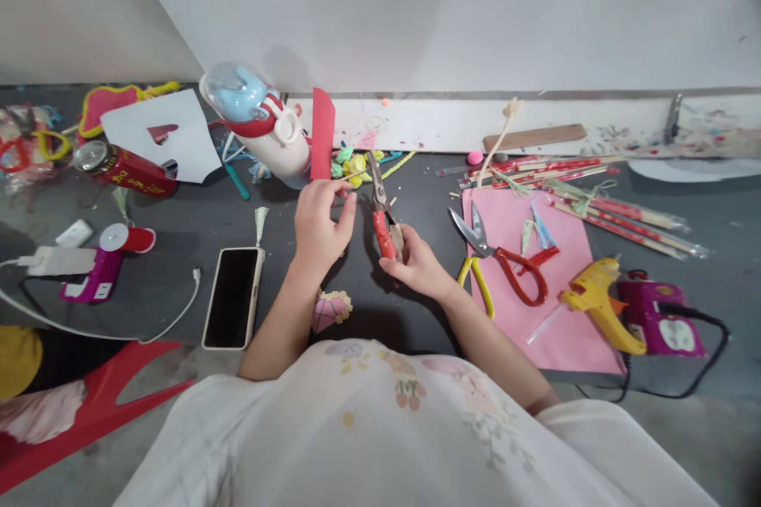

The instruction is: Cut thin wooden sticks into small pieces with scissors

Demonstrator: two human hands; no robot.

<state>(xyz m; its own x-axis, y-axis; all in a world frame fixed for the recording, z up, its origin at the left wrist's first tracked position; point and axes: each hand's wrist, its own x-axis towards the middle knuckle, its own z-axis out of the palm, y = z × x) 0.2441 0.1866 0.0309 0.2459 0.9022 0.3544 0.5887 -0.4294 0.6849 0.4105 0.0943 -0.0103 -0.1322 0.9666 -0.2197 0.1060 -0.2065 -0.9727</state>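
Note:
My right hand (416,263) is closed around the handles of a pair of pliers (381,230) with a red grip, one handle wrapped in something tan. The metal jaws point away from me, toward the wall. To their left, the thumb and fingers of my left hand (323,228) pinch a thin wooden stick (355,173) whose tip reaches toward the jaws. Just beyond it lie crumpled yellow and green lumps (355,164). A red strip (322,135) stands behind my left hand. Close to my body, a pink piece with a beaded edge (330,310) is partly hidden by my left forearm.
Scissors (500,253) and a yellow glue gun (598,301) lie on pink paper (535,333) at right, with wrapped sticks (624,222) behind. At left are a phone (234,297), a water bottle (267,127), a red can (128,169) and a charging cable (172,325).

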